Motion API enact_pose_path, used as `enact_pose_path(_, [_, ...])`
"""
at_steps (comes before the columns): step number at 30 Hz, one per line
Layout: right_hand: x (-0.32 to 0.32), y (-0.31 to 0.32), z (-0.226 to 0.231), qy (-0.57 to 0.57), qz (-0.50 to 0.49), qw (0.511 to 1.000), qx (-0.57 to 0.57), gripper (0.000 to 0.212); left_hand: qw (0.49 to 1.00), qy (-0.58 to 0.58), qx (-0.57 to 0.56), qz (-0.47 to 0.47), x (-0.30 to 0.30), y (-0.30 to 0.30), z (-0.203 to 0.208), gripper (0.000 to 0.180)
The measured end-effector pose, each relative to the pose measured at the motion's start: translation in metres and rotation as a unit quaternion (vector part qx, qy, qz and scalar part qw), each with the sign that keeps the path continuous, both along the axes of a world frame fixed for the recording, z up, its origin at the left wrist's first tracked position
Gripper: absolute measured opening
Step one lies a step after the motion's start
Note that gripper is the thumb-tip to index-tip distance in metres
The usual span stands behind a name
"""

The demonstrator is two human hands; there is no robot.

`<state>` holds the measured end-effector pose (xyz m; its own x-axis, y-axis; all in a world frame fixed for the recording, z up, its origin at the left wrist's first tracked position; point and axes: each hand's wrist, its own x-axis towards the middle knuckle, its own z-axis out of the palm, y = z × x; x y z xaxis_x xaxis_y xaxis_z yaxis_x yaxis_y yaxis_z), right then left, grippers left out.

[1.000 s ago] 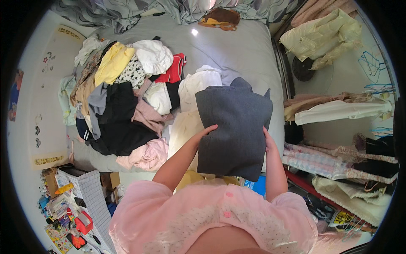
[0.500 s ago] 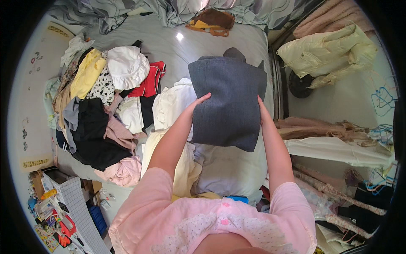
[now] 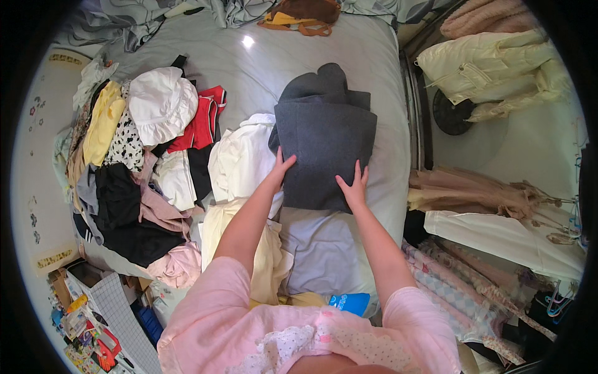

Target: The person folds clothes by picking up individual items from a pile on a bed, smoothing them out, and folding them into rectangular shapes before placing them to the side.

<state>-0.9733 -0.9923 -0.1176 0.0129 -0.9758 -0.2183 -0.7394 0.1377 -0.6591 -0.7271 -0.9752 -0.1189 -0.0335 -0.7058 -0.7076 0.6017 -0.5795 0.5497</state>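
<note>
A dark grey garment (image 3: 327, 134) of thick cloth, folded over in layers, lies on the grey bed sheet in front of me. A rounded part of it sticks out at the far end. My left hand (image 3: 282, 168) rests at its left edge, thumb and fingers apart, with some fingers hard to see. On the near right part of the cloth lies my right hand (image 3: 355, 187), fingers spread and not gripping. White clothes (image 3: 240, 153) touch the garment's left side, and a cream garment (image 3: 230, 240) lies nearer to me.
A mixed heap of clothes, with a black garment (image 3: 124, 212) and a white ruffled one (image 3: 162, 106), covers the bed's left. A brown bag (image 3: 305, 14) sits at the far edge. Clothes on hangers (image 3: 498, 243) fill the right side. A blue packet (image 3: 350, 303) lies near my body.
The grey garment was held up between both hands and now lies on the bed. My right hand has moved from its right edge onto its near part, and my left hand has loosened.
</note>
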Motion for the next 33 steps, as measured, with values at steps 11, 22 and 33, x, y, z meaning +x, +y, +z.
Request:
enact_pose_path(11, [0.058,0.000,0.050,0.168,0.110,0.979,-0.045,0.082,0.996,-0.088,-0.023,-0.027,-0.027,-0.040,-0.005,0.047])
enact_pose_path(22, [0.073,0.037,0.044,0.266,0.159,0.950,0.027,0.079,0.881,-0.433,-0.106,-0.160,-0.002,0.076,-0.036,0.044])
enact_pose_path(33, [0.122,0.171,0.099,0.275,0.179,0.944,-0.032,0.082,0.755,-0.590,-0.227,-0.176,0.142,0.202,0.055,0.037])
